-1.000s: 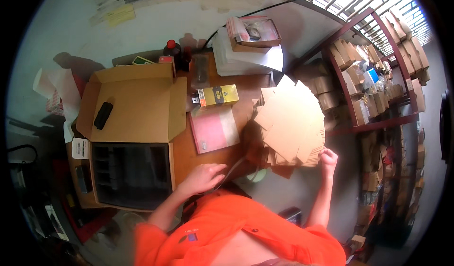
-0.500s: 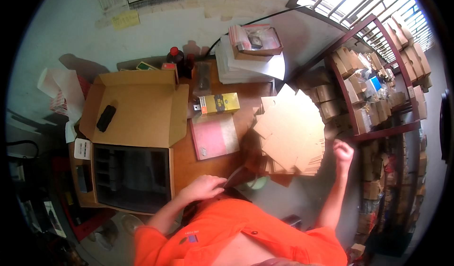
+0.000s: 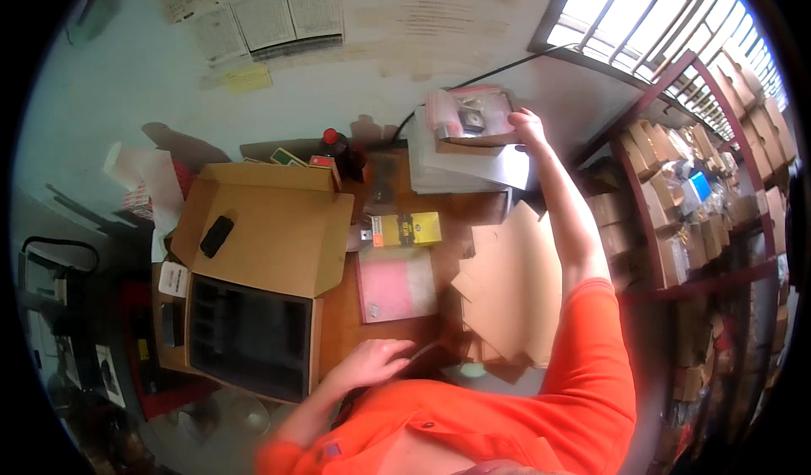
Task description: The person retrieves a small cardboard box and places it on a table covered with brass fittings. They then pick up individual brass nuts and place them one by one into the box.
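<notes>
At one o'clock, our right hand [image 3: 528, 126] is reaching the small box [image 3: 473, 119] atop the white stack [image 3: 456, 167]; grip seemingly closing, unclear. We're bracing with the left hand [image 3: 376, 361], flat on the desk [image 3: 338, 323], lifting squarely.

Pale wall [image 3: 127, 78], barred window [image 3: 667, 27], wooden desk [image 3: 342, 340], cluttered shelves [image 3: 701, 222]

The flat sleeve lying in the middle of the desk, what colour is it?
Pink sleeve, seen in the head view.
</notes>
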`<state>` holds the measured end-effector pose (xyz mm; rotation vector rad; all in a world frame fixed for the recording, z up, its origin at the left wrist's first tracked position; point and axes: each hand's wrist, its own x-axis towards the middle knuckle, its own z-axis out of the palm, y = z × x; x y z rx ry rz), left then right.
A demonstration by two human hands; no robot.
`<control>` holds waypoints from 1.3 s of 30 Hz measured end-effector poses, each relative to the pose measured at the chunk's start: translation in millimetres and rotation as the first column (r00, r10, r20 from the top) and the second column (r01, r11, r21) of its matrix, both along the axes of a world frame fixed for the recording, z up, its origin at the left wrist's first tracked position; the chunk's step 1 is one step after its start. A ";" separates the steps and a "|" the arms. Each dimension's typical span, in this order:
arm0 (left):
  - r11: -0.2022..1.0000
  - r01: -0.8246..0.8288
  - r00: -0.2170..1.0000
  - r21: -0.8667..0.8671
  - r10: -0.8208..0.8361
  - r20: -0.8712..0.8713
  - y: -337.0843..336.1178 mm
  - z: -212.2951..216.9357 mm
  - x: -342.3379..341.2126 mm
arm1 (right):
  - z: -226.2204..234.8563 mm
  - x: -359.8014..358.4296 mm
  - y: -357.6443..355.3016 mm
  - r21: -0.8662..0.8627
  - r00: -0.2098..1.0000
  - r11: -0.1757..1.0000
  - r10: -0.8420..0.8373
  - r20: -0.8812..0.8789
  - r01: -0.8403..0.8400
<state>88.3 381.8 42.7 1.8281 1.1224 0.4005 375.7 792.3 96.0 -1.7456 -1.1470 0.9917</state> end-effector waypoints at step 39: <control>0.896 -0.273 0.961 0.350 0.240 0.135 350.5 -0.7 11.8 | 41.7 128.3 -310.1 -0.148 0.984 0.989 0.044 0.175 -0.018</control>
